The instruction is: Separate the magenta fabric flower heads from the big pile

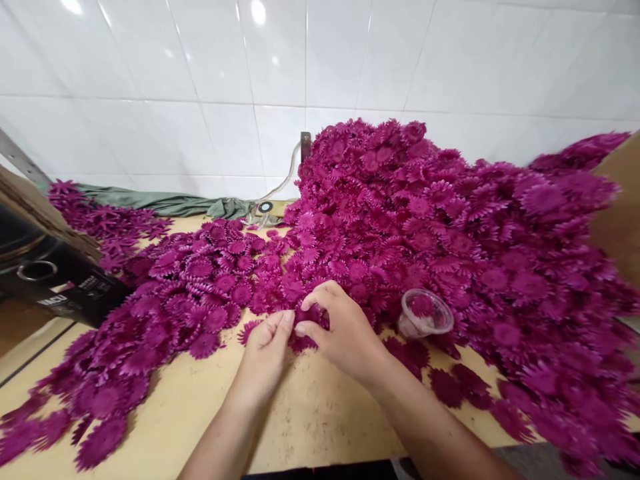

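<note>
Above the middle of the table, my two hands meet at one small magenta fabric flower. My right hand curls its thumb and fingers around the flower from the right. Pinched together at the flower's left edge are the thumb and forefinger of my left hand. Whether something small sits between those left fingertips is hidden. Loose magenta petal layers lie on the tabletop just behind my hands. A clear plastic cup stands to the right of my right hand, with a petal piece visible in it.
A tall heap of magenta flowers fills the right and back. A lower pile spreads along the left. The black can leans at far left. Green cloth lies along the tiled wall. Cardboard stands at far right.
</note>
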Tool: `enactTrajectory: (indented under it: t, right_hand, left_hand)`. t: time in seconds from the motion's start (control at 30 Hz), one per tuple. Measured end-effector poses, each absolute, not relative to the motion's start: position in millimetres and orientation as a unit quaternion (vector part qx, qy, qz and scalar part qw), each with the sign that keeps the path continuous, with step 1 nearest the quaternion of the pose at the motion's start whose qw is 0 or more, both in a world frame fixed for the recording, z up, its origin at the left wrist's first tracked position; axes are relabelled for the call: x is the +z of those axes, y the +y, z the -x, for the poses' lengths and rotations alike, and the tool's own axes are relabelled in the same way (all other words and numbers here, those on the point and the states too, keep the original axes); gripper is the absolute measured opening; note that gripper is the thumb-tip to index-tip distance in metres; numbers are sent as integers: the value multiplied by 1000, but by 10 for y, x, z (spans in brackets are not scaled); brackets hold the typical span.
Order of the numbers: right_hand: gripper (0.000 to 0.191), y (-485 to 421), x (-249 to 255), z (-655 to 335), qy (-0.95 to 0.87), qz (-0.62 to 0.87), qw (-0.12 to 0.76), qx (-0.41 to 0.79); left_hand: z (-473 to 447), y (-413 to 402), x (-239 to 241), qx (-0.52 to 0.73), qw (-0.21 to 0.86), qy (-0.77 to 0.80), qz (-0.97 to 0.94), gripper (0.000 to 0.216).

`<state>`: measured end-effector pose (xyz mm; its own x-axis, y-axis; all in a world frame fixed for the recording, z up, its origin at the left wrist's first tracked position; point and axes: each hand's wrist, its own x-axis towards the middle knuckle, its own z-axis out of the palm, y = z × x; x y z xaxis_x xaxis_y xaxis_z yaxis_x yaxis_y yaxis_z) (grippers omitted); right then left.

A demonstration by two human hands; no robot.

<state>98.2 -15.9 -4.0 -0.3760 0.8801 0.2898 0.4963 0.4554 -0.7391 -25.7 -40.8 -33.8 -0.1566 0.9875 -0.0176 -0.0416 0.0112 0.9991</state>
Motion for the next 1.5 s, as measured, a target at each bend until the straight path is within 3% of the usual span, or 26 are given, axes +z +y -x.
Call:
enactTrajectory:
  t: [0.17, 0.37, 0.53, 0.73, 0.83, 0.93, 1.0, 1.17, 1.5]
  right_hand:
    - [19, -26, -183, -989, -716, 444, 374, 388]
    - [3, -46, -216, -938, -623, 434, 410, 505]
    - [16, -33, -233, -902, -616, 402, 428, 525]
    - [16, 289, -175, -1076, -588, 465, 515, 416]
    - [12, 482, -98, -1235, -569, 535, 557, 280]
    - [29, 413, -38, -1251, -637, 558, 519, 114]
    - [35, 223, -28, -1168, -701, 529, 471, 84]
    - [12, -180, -80, -935, -769, 457, 365, 260]
    - [11, -44, -225, -951, -598, 408, 380, 576]
  left_hand:
    - [222, -430, -298, 550, 451, 532, -459, 32]
    - [209, -436, -316, 551, 458, 544, -436, 24]
    - [206, -441, -335, 556, 437, 550, -445, 17]
    - [228, -484, -308, 574, 420, 548, -440, 20]
    - [259, -496, -292, 577, 426, 555, -421, 21]
    - [273, -474, -297, 571, 445, 555, -410, 21]
    - [271, -451, -312, 568, 456, 553, -404, 21]
    - [261, -431, -362, 583, 469, 534, -394, 23]
    - [225, -508, -391, 567, 466, 529, -425, 27]
